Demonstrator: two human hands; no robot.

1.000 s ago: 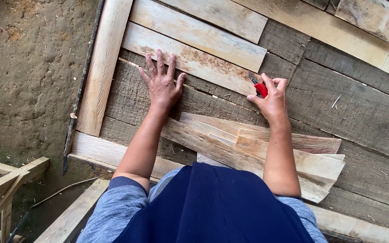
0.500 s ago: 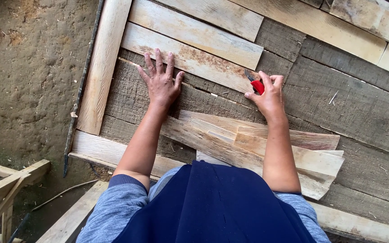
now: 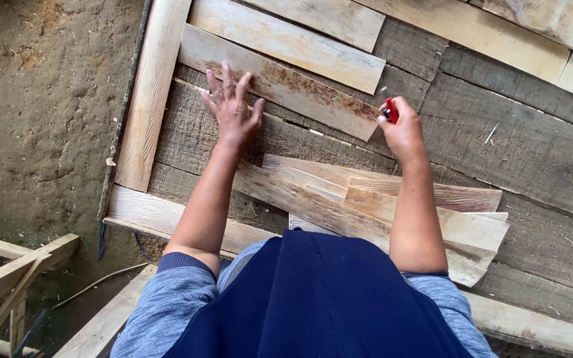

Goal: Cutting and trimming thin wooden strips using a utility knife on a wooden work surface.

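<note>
We stand over a grey plank bench [image 3: 512, 152] beside an earthen floor [image 3: 34, 119]. Below both grips, near our body, lies a heap of pale wedge-cut offcuts [image 3: 379, 199]. The rust-stained slat [image 3: 280, 83] lies across the bench, directly under our left palm and running to our right grip. Left hand [image 3: 233, 113]: fingers spread flat, pressing the slat's near edge, grasping nothing. Right hand [image 3: 402, 129]: clenched around a small red marker [image 3: 391, 109], tip at the slat's right end. Judgement: slat thin, light, stiff, rough, prone to splinter; best held flat mid-length or pinched by its long edges.
</note>
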